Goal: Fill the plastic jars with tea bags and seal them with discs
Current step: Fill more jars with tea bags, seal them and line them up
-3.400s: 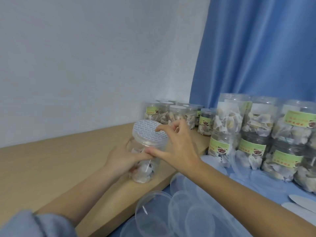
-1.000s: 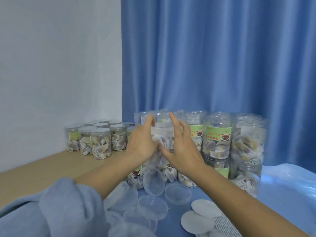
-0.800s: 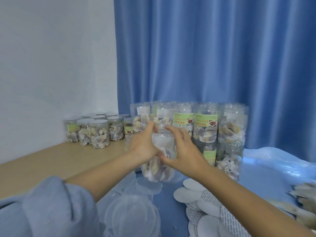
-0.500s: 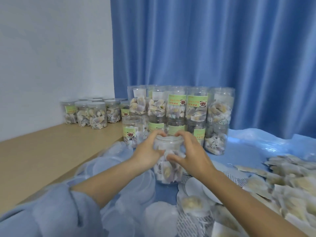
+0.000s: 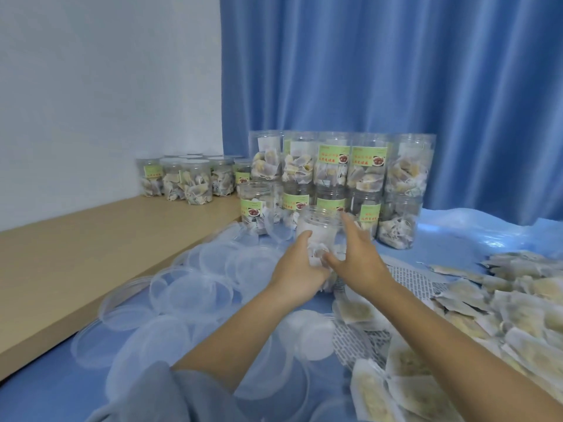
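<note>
Amid lids (image 5: 195, 287): L hand (image 5: 297, 271) grips jar (image 5: 320, 229); R hand (image 5: 358, 260) beside.

We could not read the print on the green labels (image 5: 334, 155) of the stacked jars, the left hand (image 5: 300, 269) covered the lower part of the blurred jar (image 5: 320, 229), and the frame's right edge cut off the tea bags (image 5: 518, 300).

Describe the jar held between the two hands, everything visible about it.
The jar is a clear plastic cylinder with a ribbed, threaded neck, held roughly upright above the blue sheet. Motion blur softens it. Whitish tea bags show through its wall. No label faces the camera. The left hand grips its lower side; the right hand rests open against the other side, fingers straight.
</note>
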Motion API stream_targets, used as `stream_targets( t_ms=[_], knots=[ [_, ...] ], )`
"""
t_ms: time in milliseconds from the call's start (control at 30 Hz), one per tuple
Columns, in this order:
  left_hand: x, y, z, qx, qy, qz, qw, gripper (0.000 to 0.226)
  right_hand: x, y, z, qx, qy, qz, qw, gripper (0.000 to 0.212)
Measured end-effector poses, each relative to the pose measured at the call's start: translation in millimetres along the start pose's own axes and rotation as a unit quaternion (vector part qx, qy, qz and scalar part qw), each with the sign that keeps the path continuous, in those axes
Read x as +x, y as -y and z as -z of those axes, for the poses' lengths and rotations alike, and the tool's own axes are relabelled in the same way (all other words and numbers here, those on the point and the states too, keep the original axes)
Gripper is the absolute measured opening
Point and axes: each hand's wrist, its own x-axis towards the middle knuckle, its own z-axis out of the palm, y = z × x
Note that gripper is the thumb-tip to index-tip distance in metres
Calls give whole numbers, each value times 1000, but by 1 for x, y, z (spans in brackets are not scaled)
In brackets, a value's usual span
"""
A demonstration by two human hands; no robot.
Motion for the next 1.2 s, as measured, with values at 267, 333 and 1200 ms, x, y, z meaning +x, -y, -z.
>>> stream_targets(
  t_ms=[267, 333, 1200],
  knots=[
    [35, 17, -7, 6, -37, -9, 999, 68, 0, -5, -32, 21, -82, -11, 996, 68],
    [50, 18, -9, 22, -42, -8, 999, 71, 3, -10, -35, -7, -75, -8, 997, 63],
    [130, 39, -9, -25, 32, 99, 994, 86, 58, -75, -13, 70, 71, -108, 989, 83]
  ],
)
